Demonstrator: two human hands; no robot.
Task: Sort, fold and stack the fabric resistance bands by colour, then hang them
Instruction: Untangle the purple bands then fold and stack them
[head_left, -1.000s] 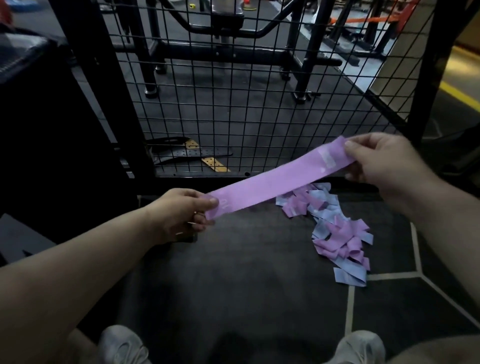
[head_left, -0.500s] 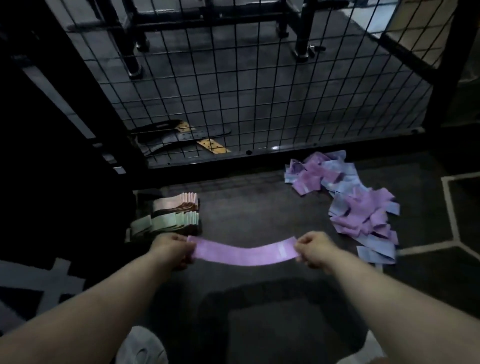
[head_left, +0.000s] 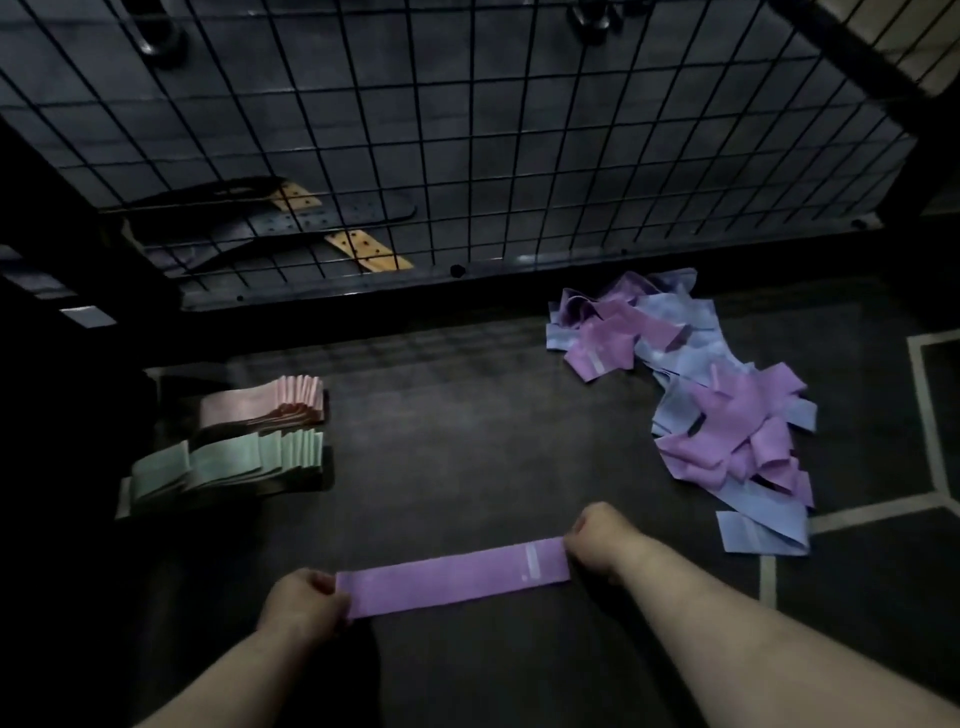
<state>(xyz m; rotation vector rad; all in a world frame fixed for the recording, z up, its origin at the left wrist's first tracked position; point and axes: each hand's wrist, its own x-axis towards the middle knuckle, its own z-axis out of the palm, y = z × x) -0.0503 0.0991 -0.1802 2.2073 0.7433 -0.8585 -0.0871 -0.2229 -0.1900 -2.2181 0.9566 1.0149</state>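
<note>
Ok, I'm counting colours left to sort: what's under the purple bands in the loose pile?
Light blue bands lie under and between the purple bands, on the dark floor. Anything deeper is covered, so other colours cannot be ruled out.

no readable text, white tag on purple band (head_left: 452, 579) too blurred
</note>
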